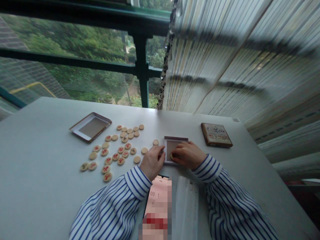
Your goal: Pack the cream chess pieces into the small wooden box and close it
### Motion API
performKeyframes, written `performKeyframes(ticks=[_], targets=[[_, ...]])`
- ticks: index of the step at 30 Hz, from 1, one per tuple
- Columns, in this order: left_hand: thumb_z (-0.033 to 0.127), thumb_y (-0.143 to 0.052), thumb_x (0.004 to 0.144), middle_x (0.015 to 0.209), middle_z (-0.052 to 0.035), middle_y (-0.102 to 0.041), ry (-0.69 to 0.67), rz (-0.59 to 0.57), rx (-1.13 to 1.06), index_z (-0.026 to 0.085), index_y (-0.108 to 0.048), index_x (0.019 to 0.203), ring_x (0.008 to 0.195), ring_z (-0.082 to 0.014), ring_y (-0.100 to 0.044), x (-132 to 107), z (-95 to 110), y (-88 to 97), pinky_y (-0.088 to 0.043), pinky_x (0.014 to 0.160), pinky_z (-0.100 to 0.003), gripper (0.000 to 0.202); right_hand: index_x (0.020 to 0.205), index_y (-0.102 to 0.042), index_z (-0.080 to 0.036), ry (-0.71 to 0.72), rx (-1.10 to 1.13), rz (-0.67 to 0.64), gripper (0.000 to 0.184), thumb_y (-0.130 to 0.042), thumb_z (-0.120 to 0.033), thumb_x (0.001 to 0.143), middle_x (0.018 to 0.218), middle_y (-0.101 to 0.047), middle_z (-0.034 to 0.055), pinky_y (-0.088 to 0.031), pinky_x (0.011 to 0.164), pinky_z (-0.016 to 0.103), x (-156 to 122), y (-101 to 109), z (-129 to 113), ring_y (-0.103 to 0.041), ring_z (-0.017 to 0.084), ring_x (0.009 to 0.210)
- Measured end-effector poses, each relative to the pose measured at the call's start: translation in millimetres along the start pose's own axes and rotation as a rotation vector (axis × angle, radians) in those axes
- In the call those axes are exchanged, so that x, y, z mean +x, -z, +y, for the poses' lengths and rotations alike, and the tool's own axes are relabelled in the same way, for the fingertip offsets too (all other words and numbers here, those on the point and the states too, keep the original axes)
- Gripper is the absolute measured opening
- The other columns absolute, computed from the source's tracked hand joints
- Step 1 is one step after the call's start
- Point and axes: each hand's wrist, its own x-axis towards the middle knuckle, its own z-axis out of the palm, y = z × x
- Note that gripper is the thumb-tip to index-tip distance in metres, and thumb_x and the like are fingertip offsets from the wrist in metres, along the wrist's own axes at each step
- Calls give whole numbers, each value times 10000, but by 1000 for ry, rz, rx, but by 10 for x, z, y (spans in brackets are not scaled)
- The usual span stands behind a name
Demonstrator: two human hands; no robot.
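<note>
A shallow open box (176,137) with a brown inside lies on the table between my hands. My left hand (153,162) has its fingers bent and closed on the box's left edge. Inside the box, my right hand (191,155) pinches a round wooden Chinese chess piece (171,156), mostly hidden by the fingers. Left of the box, several more Chinese chess pieces (121,150) are scattered flat, some with red or dark characters up, others blank side up. One blank piece (155,142) rests just beyond my left hand.
A second shallow open box part (93,127) lies at the back left. At the right stands a closed decorated box (217,134). A phone (157,193) and a clear plastic case (187,203) lie between my forearms. Window and curtain border the white table (45,140).
</note>
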Motion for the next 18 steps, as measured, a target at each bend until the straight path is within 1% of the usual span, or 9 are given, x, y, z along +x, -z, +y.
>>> performKeyframes(ticks=[5, 9, 18], targets=[[136, -495, 775, 867, -68, -627, -7, 0, 1, 134, -568, 982, 751, -152, -595, -4, -10, 3, -485, 708, -287, 219, 845, -647, -226, 5, 2, -5, 235, -443, -340, 827, 827, -646, 37, -260, 653, 279, -1, 6, -8, -555, 152, 810], [135, -495, 774, 867, -72, -628, -2, -6, 4, 124, -569, 980, 746, -153, -595, -9, -20, 1, -484, 709, -290, 219, 824, -651, -218, 7, -3, 10, 252, -436, -349, 826, 815, -645, 41, -258, 653, 286, 5, -12, -1, -557, 156, 798], [132, -497, 773, 872, -67, -630, -13, 3, 4, 130, -569, 979, 752, -151, -597, -7, 4, 10, -486, 710, -285, 218, 827, -650, -222, 54, 35, 16, 231, -455, -346, 813, 805, -643, 33, -265, 670, 287, -4, -22, 28, -554, 153, 791]])
